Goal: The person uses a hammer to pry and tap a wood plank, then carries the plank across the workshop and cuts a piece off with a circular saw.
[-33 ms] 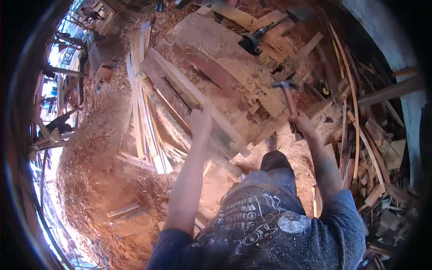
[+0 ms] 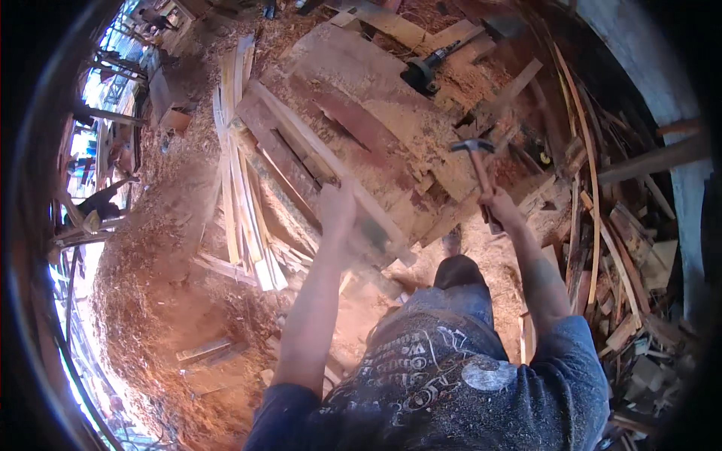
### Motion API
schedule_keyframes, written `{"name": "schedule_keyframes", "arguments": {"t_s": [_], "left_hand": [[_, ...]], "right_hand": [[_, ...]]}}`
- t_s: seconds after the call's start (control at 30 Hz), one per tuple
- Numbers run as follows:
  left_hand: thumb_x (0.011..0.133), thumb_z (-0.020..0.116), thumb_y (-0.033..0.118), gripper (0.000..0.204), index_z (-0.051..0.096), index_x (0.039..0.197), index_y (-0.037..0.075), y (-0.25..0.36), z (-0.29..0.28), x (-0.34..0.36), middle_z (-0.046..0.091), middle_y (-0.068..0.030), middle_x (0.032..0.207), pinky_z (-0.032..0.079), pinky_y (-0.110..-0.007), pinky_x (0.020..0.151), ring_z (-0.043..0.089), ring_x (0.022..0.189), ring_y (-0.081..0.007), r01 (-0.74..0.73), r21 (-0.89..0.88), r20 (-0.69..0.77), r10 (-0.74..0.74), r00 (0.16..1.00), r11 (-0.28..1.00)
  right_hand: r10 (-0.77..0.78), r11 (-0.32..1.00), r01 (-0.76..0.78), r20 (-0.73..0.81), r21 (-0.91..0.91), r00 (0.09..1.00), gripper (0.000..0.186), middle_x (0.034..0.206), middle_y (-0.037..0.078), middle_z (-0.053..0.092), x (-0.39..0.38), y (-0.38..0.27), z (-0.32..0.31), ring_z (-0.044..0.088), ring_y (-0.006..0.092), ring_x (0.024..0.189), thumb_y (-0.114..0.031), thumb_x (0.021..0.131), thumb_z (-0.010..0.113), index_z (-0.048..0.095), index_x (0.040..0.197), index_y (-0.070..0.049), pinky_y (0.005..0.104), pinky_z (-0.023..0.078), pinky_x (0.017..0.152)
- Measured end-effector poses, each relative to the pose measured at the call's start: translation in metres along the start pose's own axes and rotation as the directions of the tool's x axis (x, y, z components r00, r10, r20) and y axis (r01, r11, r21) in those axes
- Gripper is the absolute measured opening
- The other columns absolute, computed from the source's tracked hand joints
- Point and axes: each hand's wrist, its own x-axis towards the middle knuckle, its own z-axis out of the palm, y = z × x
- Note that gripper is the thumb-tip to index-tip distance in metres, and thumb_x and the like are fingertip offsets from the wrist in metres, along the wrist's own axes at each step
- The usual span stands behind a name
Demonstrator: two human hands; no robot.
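My right hand (image 2: 502, 210) is closed round the wooden handle of a claw hammer (image 2: 481, 171). The hammer's metal head points away from me, above the right side of the work surface. My left hand (image 2: 336, 207) rests at the near-left edge of a long wooden plank (image 2: 374, 213), its fingers closed on that edge. Most of those fingertips are hidden, so anything small between them cannot be made out. The plank lies aslant on a broad, dusty wooden work surface (image 2: 338, 60). A dark gap shows beside it, left of my hand.
Thin wood strips (image 2: 244, 203) lie bundled at the left. A dark power tool (image 2: 421, 73) sits at the far side of the work surface. Scrap wood (image 2: 632, 233) is heaped on the right, and sawdust (image 2: 165, 278) covers the ground at the left.
The hammer and my right hand have shifted slightly to the left. My left hand stays on the plank.
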Motion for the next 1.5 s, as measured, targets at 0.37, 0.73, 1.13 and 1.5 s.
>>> {"name": "schedule_keyframes", "arguments": {"t_s": [0.37,0.73,1.13,1.5], "left_hand": [[0.095,0.054,0.066,0.09,0.044,0.147,-0.007,0.072,0.034,0.002,0.064,-0.0249,0.136,0.04,-0.051,0.114,0.057,0.13,-0.0462,0.193,0.063,0.112,-0.199,0.974,0.979],[0.095,0.067,0.051,0.062,0.064,0.125,-0.004,-0.181,0.198,-0.071,0.069,-0.0177,0.114,0.052,-0.038,0.088,0.066,0.106,-0.0267,0.631,-0.209,0.188,-0.603,0.775,0.747],[0.088,0.077,0.047,0.063,0.07,0.113,-0.011,-0.107,0.174,-0.084,0.076,-0.017,0.097,0.059,-0.038,0.071,0.074,0.089,-0.0219,0.648,-0.162,0.206,-0.617,0.759,0.744],[0.085,0.061,0.08,0.098,0.07,0.116,-0.013,-0.116,0.073,0.036,0.073,-0.032,0.105,0.056,-0.048,0.09,0.072,0.102,-0.0424,0.517,-0.219,-0.13,-0.55,0.825,0.828]], "right_hand": [[-0.005,1.0,0.007,0.311,-0.003,0.95,0.07,0.111,0.017,0.073,0.035,-0.087,0.063,0.07,0.0311,0.104,-0.05,0.098,0.065,0.052,0.147,-0.001,0.0437,0.054,0.094],[-0.002,0.918,0.042,0.102,-0.394,0.995,0.046,0.107,0.007,0.066,0.063,-0.111,0.026,0.061,0.0148,0.091,-0.037,0.103,0.065,0.061,0.127,0.002,0.0301,0.052,0.08],[0.1,0.994,-0.096,0.065,-0.05,0.993,0.05,0.118,0.008,0.064,0.107,-0.109,-0.001,0.06,0.0188,0.105,-0.039,0.104,0.062,0.059,0.133,0.002,0.0369,0.052,0.087],[0.245,0.969,-0.242,0.286,-0.048,0.926,0.05,0.12,0.004,0.067,0.247,-0.151,0.09,0.066,0.0243,0.105,-0.054,0.105,0.054,0.061,0.131,-0.012,0.0513,0.055,0.081]]}}
